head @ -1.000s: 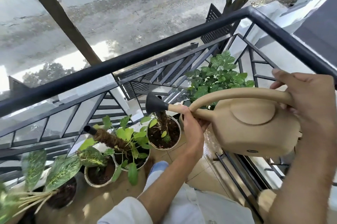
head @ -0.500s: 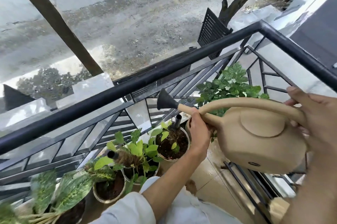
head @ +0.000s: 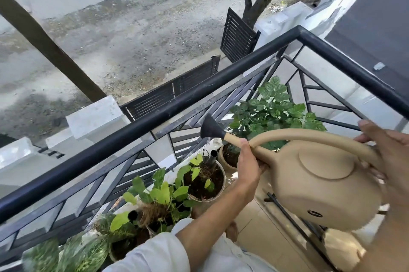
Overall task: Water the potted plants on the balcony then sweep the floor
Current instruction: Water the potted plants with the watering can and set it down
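Note:
I hold a beige watering can (head: 321,185) in both hands. My right hand (head: 389,161) grips its arched handle at the right edge. My left hand (head: 247,165) clasps the spout just behind the black rose (head: 211,129), which points up and left toward the railing. Below the spout a row of potted plants stands along the railing: a bushy green plant (head: 272,114) in the corner, a white pot (head: 204,180) with dark soil and a grey tube, a leafy plant (head: 159,196) and a variegated one (head: 66,254). No water is visible leaving the rose.
A black metal railing (head: 155,117) with slanted bars encloses the balcony corner. The tan tiled floor (head: 256,227) shows between my arms. Beyond the railing lie a street, a tree trunk and white gate pillars far below.
The view has tilted up, so the pots sit lower in frame. The can and both hands have stayed together and risen slightly, the rose now level with the rail's bars.

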`<state>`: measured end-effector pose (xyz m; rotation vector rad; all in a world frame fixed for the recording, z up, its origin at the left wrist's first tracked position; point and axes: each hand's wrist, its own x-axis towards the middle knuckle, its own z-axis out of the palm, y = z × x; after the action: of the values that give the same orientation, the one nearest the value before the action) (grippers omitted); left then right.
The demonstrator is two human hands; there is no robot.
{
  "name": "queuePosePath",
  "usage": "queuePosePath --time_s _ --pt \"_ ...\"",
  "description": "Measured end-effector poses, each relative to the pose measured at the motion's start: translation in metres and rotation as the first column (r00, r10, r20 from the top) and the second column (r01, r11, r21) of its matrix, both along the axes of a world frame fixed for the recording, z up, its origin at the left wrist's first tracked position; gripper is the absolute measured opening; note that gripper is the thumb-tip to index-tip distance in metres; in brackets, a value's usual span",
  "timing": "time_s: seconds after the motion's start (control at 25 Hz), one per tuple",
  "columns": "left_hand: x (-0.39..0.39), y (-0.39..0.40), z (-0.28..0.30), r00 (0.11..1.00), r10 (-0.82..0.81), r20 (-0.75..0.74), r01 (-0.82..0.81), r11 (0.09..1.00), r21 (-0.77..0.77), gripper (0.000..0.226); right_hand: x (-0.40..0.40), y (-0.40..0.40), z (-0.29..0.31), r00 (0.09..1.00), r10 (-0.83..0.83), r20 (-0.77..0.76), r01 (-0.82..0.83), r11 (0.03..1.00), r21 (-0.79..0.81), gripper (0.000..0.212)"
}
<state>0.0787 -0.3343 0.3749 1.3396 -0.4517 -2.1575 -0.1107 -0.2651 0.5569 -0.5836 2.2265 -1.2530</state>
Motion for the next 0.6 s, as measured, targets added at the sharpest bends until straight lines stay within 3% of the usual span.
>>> queuePosePath --time_s 0.28,0.6 --pt "-0.019 0.01 -0.007 0.999 -0.044 -0.004 0.044 0.999 0.017 0.063 -0.016 0.025 -0.008 0.994 -0.057 0.095 0.059 0.998 -0.013 0.068" --pt "-0.044 0.042 -0.016 0.999 -0.023 0.027 0.023 1.0 0.003 0.061 -0.05 0.055 -0.019 0.995 -0.088 0.047 0.089 0.996 -0.011 0.072"
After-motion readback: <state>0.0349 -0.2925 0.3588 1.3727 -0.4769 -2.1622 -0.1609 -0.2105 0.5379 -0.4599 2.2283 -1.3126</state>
